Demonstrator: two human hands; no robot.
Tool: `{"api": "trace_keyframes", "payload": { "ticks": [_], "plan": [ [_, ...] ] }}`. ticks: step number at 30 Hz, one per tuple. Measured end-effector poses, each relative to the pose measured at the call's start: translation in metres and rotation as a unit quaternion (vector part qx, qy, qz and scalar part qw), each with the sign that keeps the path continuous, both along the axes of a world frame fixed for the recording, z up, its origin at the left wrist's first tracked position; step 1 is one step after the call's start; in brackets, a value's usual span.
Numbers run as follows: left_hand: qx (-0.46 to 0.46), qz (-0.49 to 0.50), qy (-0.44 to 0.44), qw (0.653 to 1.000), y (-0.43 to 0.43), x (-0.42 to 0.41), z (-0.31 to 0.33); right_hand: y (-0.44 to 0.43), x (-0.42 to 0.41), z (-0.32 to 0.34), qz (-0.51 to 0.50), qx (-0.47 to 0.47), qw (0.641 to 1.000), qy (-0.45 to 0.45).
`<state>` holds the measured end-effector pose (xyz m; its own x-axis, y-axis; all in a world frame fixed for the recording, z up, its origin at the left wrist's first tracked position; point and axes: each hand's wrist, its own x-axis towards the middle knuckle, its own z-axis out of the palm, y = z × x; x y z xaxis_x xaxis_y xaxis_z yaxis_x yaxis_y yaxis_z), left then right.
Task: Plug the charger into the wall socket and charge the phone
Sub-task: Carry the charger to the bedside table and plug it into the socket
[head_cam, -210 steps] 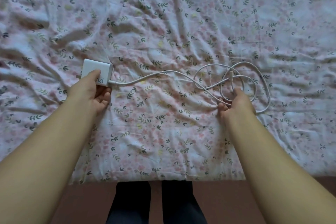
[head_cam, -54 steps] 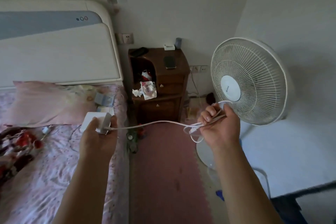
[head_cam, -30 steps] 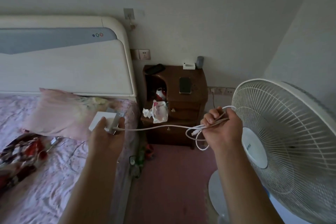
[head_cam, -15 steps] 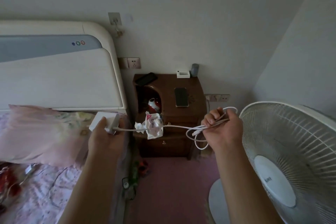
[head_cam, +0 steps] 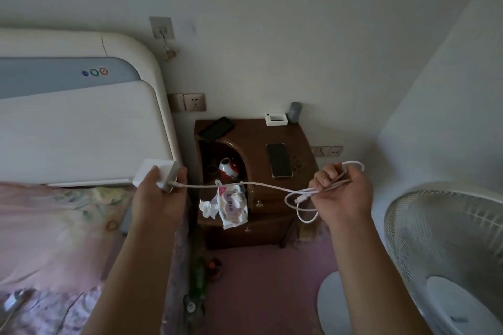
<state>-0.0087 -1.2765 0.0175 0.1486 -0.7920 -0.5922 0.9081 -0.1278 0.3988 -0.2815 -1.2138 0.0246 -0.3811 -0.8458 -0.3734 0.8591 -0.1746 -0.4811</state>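
My left hand (head_cam: 159, 200) grips a white charger brick (head_cam: 157, 174), held up in front of the bed's headboard. Its white cable (head_cam: 245, 184) sags across to my right hand (head_cam: 341, 194), which is closed on the bundled loops, with the loose plug end hanging just left of the fist. A wall socket (head_cam: 194, 102) sits on the wall above and to the right of the charger. A dark phone (head_cam: 279, 160) lies flat on the brown nightstand (head_cam: 302, 141), between and beyond my hands. A second dark phone-like slab (head_cam: 217, 128) rests at the nightstand's back left corner.
A white standing fan (head_cam: 446, 255) fills the lower right, close to my right arm. More sockets (head_cam: 328, 151) sit low on the wall right of the nightstand. The bed with a pink pillow (head_cam: 54, 228) lies on the left. A crumpled wipes pack (head_cam: 231, 205) hangs from the nightstand front.
I have stepped closer to the nightstand and socket; both appear larger. The fan has slid toward the lower right. Both hands keep their hold on charger and cable.
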Motion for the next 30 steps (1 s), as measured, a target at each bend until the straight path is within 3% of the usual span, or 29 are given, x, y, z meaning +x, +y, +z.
{"api": "trace_keyframes", "payload": {
  "ticks": [18,30],
  "plan": [
    [0.025,0.055,-0.02,0.998,-0.135,-0.045,-0.015,-0.171,-0.049,-0.017,0.063,0.029,0.998,-0.01],
    [0.055,0.071,-0.038,0.995,-0.181,-0.07,-0.02,-0.233,-0.068,-0.024,0.091,0.04,0.995,-0.023]
  ]
}}
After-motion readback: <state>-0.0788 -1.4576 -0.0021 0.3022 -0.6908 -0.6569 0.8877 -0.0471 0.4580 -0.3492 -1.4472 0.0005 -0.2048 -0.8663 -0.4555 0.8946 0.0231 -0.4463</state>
